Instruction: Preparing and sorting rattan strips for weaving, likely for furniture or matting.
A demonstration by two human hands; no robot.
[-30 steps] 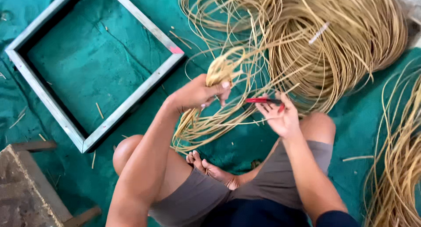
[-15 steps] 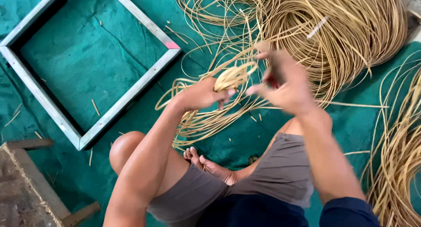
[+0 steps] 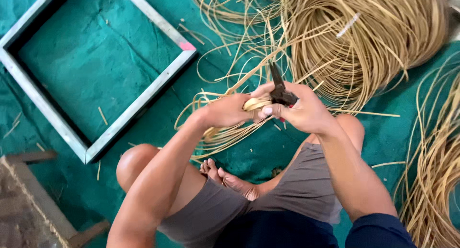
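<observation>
A: Head view. I see the left hand [image 3: 225, 111] curled into a fist around a small bundle of cane strips [image 3: 253, 104], forearm running up from the near left, wrist bent inward.

B: And the other?

A: The right hand [image 3: 299, 109] is wrapped tight on dark cutters [image 3: 279, 89], red handle peeking under the palm, blades pointing far. Its fingertips [image 3: 266, 111] touch the bundle. Both hands meet mid-scene, above the crossed legs.

B: Where do the strips lie?

A: They trail left and near from the fist onto the green tarp [image 3: 143, 75]. A large cane coil [image 3: 364, 42] sits far right, a square grey frame [image 3: 143, 97] far left.
</observation>
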